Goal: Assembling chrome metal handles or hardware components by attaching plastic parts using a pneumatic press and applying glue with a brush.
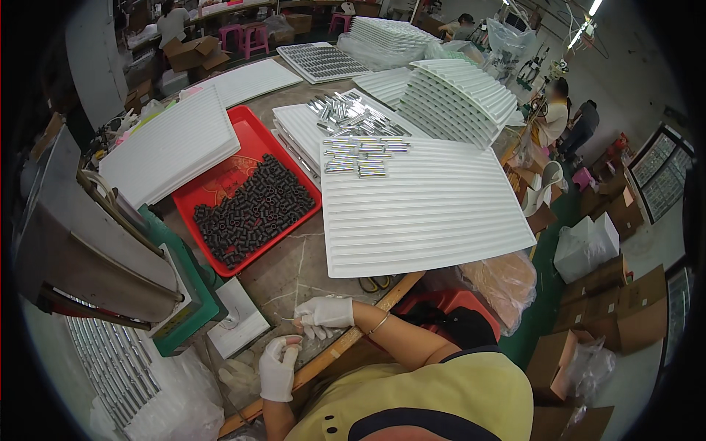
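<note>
Head view, and we have a white slab (241, 320) lying just off the near corner of the red tray (226, 180), the closest thing to two gloved hands. Right hand (326, 313) now: on the near side of the tray, fingers curled inward, pointing towards its partner. Left hand (277, 373), farther out from the tray, has thumb and fingers bent, tips nearly together. Is something small pinched there? At this size I can't tell for either hand. Dark short tubes (254, 212) crowd the tray itself! Left of it stands a grey machine (118, 257) on a green base; off its near right side, scissors (374, 284). Directly right of the tray, a white ridged board (426, 220) carries shiny silver tubes (365, 153); to its upper left, white boards (173, 143) overlap its rim.
</note>
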`<state>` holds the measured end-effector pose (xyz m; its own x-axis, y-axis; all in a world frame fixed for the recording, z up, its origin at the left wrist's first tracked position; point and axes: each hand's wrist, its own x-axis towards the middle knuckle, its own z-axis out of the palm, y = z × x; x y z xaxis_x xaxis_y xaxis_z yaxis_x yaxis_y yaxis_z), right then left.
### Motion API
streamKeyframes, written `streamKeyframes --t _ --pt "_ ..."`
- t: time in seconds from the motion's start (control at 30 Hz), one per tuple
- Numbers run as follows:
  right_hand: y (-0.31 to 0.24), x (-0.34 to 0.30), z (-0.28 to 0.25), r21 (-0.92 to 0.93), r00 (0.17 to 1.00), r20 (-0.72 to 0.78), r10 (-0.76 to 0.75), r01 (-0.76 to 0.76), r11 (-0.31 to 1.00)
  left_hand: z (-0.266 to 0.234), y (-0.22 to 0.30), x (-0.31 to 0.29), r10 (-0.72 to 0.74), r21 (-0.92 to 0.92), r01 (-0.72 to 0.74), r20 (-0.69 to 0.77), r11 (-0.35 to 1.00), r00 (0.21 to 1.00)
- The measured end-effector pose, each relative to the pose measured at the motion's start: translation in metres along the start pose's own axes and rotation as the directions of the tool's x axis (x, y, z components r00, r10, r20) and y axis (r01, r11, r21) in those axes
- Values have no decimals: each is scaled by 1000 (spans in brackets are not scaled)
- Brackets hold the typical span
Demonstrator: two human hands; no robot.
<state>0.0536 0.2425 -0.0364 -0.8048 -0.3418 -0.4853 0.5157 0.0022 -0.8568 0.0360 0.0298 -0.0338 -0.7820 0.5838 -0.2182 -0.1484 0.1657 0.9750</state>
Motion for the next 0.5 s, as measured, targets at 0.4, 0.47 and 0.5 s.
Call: streamKeyframes --t 0.4,0.47,0.5 --pt "-6 -10 -3 -15 988 -112 -106 105 994 6 10 0 104 148 -106 22 983 994" --pt "-10 -10 -6 -12 965 -227 -129 130 991 7 13 -1 84 107 -87 37 990 996" --pt "-10 -2 -9 -17 943 -300 -145 146 989 6 13 -3 90 81 -91 21 992 996"
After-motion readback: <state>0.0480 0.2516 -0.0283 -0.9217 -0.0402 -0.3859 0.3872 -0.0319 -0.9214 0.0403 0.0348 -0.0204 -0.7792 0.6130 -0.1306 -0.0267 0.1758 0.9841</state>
